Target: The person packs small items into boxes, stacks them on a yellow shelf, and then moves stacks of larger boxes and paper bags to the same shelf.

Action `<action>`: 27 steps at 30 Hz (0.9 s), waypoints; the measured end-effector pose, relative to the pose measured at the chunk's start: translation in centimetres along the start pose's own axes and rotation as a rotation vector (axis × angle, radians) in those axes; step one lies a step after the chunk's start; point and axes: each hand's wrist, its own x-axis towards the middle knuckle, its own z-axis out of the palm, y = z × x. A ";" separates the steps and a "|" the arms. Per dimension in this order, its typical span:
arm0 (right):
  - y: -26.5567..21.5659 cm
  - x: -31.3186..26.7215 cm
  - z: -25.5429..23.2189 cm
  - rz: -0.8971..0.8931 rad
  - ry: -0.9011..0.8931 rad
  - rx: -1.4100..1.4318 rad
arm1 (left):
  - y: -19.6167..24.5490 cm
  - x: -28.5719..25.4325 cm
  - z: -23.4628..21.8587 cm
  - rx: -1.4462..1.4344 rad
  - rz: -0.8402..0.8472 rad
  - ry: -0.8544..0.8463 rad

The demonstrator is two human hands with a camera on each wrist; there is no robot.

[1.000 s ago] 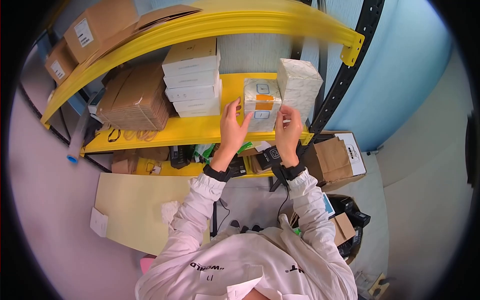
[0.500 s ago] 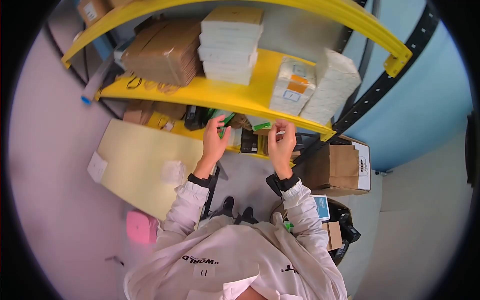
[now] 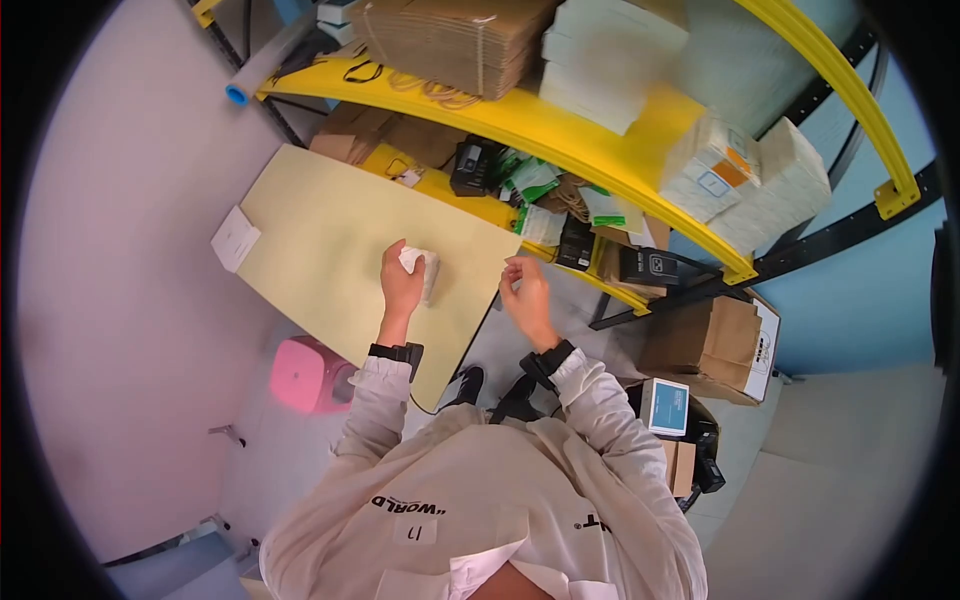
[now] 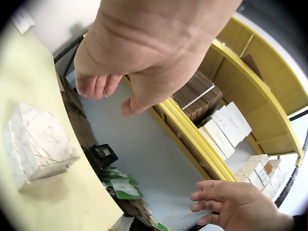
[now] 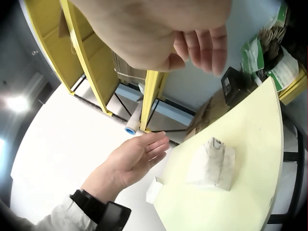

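A white, grey-marbled block-shaped package (image 3: 431,276) sits on the pale yellow table (image 3: 330,225). My left hand (image 3: 402,285) overlaps it in the head view. The left wrist view shows the same package (image 4: 41,147) apart from that hand, whose fingers bend loosely around nothing. To the right, just off the table's edge, my right hand (image 3: 527,297) hangs in the air with relaxed, slightly bent fingers and holds nothing. Two similar marbled boxes stand side by side on the yellow shelf: one with an orange label (image 3: 736,162), the other plain (image 3: 788,190).
The yellow shelf (image 3: 560,135) also bears stacked white boxes (image 3: 590,75) and bundled flat cardboard (image 3: 450,40). Black boxes and green-and-white packets (image 3: 535,180) fill the level below. A pink stool (image 3: 300,375) stands left of the table, an open carton (image 3: 700,345) at right.
Both hands have come away from the orange-labelled box at the shelf, with nothing in them, and moved down toward the table. The head view has turned left, bringing the table between the hands and shelf.
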 end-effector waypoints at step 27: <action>6.2 -4.5 18.9 0.303 -0.548 0.229 | -15.7 -1.4 -2.8 -0.232 -0.114 -0.230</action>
